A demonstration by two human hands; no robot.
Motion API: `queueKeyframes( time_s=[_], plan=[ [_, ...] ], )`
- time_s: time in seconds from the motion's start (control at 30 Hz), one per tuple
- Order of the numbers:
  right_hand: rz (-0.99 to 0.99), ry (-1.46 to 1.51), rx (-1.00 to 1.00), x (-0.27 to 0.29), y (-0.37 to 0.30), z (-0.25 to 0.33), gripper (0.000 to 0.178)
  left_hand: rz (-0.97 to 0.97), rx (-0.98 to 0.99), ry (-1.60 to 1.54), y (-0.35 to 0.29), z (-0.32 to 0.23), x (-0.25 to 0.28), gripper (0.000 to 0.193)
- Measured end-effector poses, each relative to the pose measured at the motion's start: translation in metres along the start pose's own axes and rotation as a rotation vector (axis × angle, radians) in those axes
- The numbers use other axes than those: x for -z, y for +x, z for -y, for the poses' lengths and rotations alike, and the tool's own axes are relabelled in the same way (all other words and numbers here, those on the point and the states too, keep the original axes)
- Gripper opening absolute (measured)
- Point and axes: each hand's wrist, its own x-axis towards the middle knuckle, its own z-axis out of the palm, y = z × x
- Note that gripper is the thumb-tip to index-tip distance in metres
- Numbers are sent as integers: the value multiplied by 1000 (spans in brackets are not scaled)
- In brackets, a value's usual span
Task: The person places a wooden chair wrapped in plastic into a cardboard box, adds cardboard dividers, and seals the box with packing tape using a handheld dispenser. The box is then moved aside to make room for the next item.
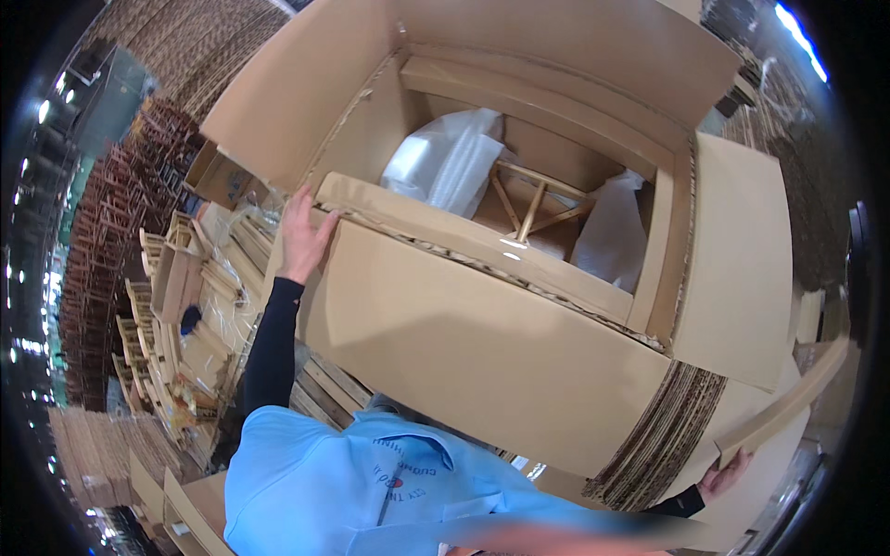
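A large open cardboard box [482, 315] stands in front of me with its flaps folded out. My left hand [304, 236] lies on its near left corner, fingers spread over the rim and the folded flap. Inside, a wooden frame [538, 199] with crossing bars sits between a white-wrapped bundle [445, 159] on the left and another white-wrapped piece [612, 232] on the right. Low at the right, my right hand [725, 474] is closed around the near end of a long cardboard strip [788, 398], which slants up and away beside the box.
A stack of flat cardboard pieces [658, 431] leans against the near right side of the box. Pale wooden parts [199, 324] lie in heaps at the left, with stacked reddish-brown wooden frames [111, 250] beyond. A slatted wooden pallet [324, 389] shows below the box.
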Motion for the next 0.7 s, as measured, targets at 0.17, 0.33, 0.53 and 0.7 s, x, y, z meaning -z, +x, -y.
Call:
queueKeyframes(
  time_s=[0.17,0.33,0.53,0.7],
  plan=[
    [214,-271,181,-195,-107,62,50,-439,7,-33,27,44,-19,51],
    [261,48,250,-332,-207,-8,41,-530,179,-378,41,62,-30,48],
    [1234,-41,-262,-562,-400,-205,28,-479,276,-1030,33,73,-31,60],
    [1345,-189,-749,-674,-487,-290,28,-299,324,-1118,30,75,-24,52]
  ],
)
